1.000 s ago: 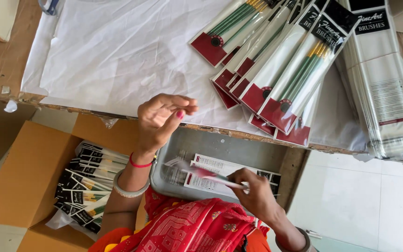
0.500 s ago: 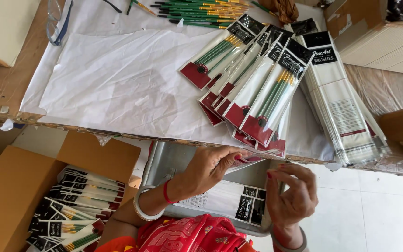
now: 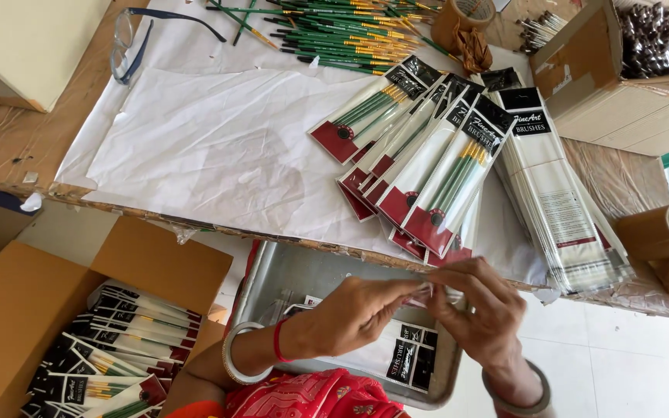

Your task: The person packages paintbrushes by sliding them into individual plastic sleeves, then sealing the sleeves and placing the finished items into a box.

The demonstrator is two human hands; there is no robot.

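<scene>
Clear plastic brush packet (image 3: 437, 294) sits pinched between my left hand (image 3: 358, 313) and right hand (image 3: 478, 313), over the grey metal tray (image 3: 288, 275) below the desk's near edge. Filled red-tipped packets (image 3: 420, 166) fan there; loose green brushes (image 3: 334, 35) remain unpacked.

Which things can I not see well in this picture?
Head view only:
- Small clear item between left hand and right hand: fingers cover it.
- Packets in metal tray: hidden by both hands.
- Cardboard box of packed brushes: cut by left edge.
- Tape roll: cut by right edge.
</scene>
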